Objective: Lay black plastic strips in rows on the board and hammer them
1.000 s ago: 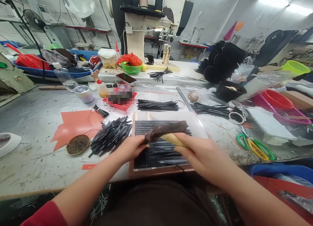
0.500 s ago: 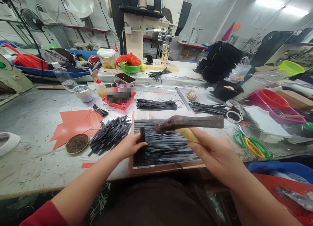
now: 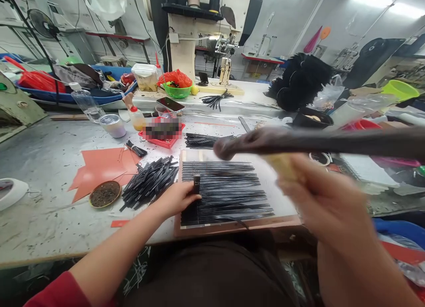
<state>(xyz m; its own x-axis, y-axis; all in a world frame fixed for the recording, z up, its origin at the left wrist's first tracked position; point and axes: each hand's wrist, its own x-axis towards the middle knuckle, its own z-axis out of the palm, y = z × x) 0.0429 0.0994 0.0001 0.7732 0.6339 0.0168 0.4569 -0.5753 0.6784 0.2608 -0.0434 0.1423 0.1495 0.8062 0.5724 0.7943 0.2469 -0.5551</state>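
My left hand (image 3: 177, 199) pinches a small dark punch tool (image 3: 196, 184) upright on the left end of a row of black strips (image 3: 226, 192) laid across a board (image 3: 239, 225). My right hand (image 3: 327, 200), blurred by motion, grips the yellow handle of a hammer (image 3: 299, 141) with a long rusty brown head. The hammer is raised high over the board, its round end to the left.
A loose pile of black strips (image 3: 149, 183) lies left of the board, beside orange sheets (image 3: 102, 167) and a round tin (image 3: 105, 194). More strip bundles (image 3: 201, 141), a red tray (image 3: 161, 132), bottles and a sewing machine (image 3: 199, 32) stand behind. Clutter fills the right side.
The hammer has risen from the punch, swinging up and to the right toward the camera. My left hand stays on the punch at the strips' left end.
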